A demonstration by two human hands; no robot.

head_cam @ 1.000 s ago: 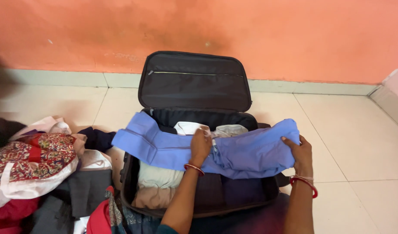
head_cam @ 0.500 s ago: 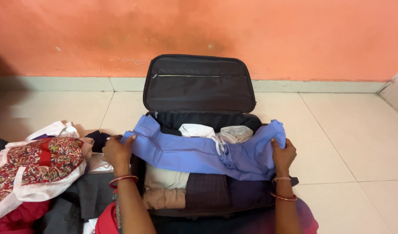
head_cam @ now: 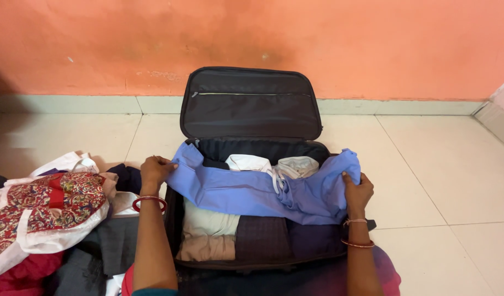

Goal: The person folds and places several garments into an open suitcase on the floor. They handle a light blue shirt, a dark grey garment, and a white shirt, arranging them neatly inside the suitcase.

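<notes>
a person holds a soft blue cloth garment (head_cam: 252, 189) stretched flat over an open black suitcase (head_cam: 251, 104) on the pale tiled floor (head_cam: 438, 164). the left hand (head_cam: 155, 171) pinches the left end of the blue garment, with the fingers closed on the edge. the right hand (head_cam: 357, 192) grips the right end, thumb on top and fingers tucked under the cloth. both wrists wear red bangles.

the blue garment lies across the middle of the suitcase, above other folded clothes packed inside: white folded cloth (head_cam: 246, 162) at the back, a cream one (head_cam: 208, 223) at the front left and a dark checked one (head_cam: 261, 239) beside it. the suitcase lid stands up against the orange wall (head_cam: 372, 44).

to the left, on the floor, sits a pile of clothes with a red patterned cloth (head_cam: 43, 205) on top.
</notes>
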